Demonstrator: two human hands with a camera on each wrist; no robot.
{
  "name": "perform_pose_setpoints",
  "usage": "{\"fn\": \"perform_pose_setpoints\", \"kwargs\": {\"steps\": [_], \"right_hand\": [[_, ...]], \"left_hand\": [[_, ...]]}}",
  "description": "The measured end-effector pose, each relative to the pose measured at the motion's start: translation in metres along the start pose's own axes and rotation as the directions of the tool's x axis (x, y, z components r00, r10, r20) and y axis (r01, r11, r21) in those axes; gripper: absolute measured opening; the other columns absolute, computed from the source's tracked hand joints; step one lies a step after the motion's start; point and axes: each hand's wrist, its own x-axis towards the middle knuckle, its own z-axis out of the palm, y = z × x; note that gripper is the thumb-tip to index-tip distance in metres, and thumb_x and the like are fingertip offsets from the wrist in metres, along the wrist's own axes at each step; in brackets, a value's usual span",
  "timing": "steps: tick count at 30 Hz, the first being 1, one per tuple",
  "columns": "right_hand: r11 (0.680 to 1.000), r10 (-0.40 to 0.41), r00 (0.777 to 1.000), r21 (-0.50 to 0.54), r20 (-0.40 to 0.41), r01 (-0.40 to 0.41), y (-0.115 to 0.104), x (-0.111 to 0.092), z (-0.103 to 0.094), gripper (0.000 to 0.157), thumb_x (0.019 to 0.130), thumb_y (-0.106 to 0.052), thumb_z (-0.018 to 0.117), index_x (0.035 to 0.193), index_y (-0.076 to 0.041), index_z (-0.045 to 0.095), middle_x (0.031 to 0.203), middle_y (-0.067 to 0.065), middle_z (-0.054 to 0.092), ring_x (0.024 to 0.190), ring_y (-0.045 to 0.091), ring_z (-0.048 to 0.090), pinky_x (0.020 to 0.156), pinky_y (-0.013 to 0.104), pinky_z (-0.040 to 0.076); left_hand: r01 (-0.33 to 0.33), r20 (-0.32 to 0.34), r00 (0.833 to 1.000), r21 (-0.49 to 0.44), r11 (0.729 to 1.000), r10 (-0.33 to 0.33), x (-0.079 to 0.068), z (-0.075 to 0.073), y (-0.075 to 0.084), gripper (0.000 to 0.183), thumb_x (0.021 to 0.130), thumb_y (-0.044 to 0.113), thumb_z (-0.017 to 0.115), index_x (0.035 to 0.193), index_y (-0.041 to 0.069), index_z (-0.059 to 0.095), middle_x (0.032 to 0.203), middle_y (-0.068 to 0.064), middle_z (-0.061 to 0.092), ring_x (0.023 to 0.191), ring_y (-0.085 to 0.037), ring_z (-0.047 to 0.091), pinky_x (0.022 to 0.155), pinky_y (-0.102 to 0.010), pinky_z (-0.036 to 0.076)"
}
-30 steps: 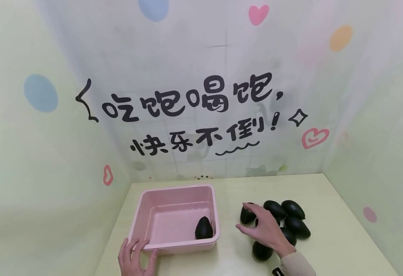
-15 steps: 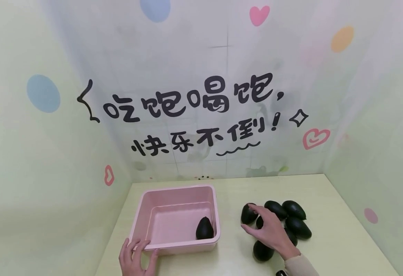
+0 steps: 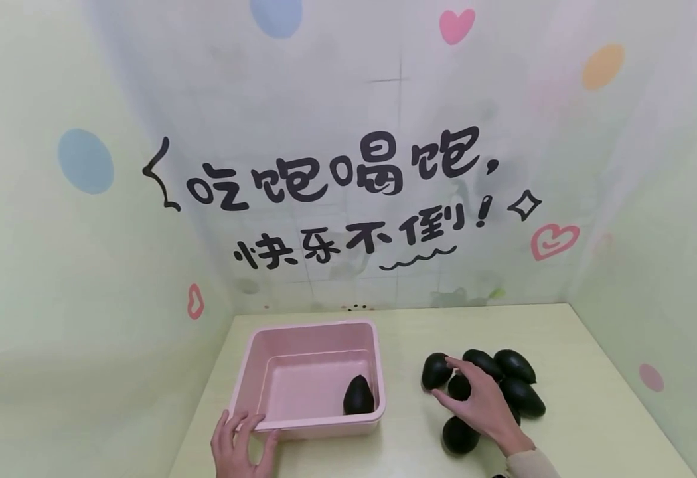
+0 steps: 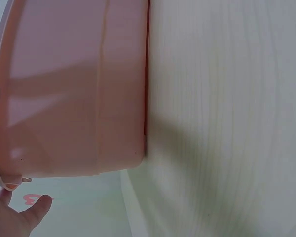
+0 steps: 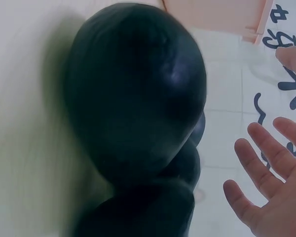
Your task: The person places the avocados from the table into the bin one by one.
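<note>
A pink plastic bin (image 3: 307, 428) stands on the table with one dark avocado (image 3: 358, 396) inside, near its right front corner. My left hand (image 3: 237, 445) rests at the bin's front left corner, fingers lying over the rim; in the left wrist view its thumb (image 4: 37, 210) sticks out apart from the wall. To the right of the bin lies a cluster of several dark avocados. Over them hovers my right hand (image 3: 487, 406), thumb and fingers spread in a curve, nothing held. Its fingertips overlap the cluster's leftmost avocado (image 3: 435, 372). Close to the right wrist camera is a big avocado (image 5: 138, 94).
The pale wooden table (image 3: 408, 458) reaches back to a printed wall (image 3: 324, 133) with dark lettering and coloured shapes. Side walls (image 3: 641, 292) close it in on both sides. One avocado (image 3: 460, 435) lies at the front of the cluster.
The right hand has moved slightly to the right over the avocados, its fingers still spread. The left hand stays at the bin's corner. The whole head view has shifted a little.
</note>
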Motion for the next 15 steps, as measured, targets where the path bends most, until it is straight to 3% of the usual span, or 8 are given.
{"fn": "perform_pose_setpoints", "kwargs": {"steps": [5,10,15], "right_hand": [[1.0,0.027,1.0,-0.004,0.002,-0.027,0.009,-0.004,-0.003,0.065,0.083,-0.044,0.091,0.136,-0.011,0.07,0.129,0.003,0.075,0.12,0.027,0.071,0.101,0.053,0.058],[1.0,0.031,0.999,-0.002,-0.008,-0.031,0.015,-0.006,-0.005,0.064,0.084,-0.042,0.091,0.136,-0.012,0.069,0.128,0.005,0.076,0.119,0.026,0.071,0.1,0.054,0.058],[0.998,0.058,0.998,-0.008,-0.009,-0.058,0.02,-0.009,-0.008,0.063,0.085,-0.041,0.091,0.137,-0.014,0.069,0.129,0.003,0.076,0.122,0.025,0.07,0.103,0.051,0.057]], "left_hand": [[0.014,0.01,1.0,0.004,1.0,-0.014,-0.001,0.0,0.0,0.066,0.098,0.071,0.059,0.104,0.007,0.074,0.117,-0.026,0.063,0.153,-0.009,0.028,0.125,-0.023,0.016],[-0.016,-0.021,1.0,-0.003,1.0,0.016,0.0,0.001,-0.001,0.063,0.097,0.069,0.063,0.103,0.008,0.076,0.116,-0.025,0.065,0.15,-0.016,0.035,0.126,-0.022,0.018],[0.001,-0.013,1.0,-0.005,1.0,-0.001,0.0,0.001,0.0,0.063,0.096,0.07,0.063,0.103,0.009,0.076,0.116,-0.025,0.065,0.15,-0.017,0.036,0.126,-0.021,0.017]]}}
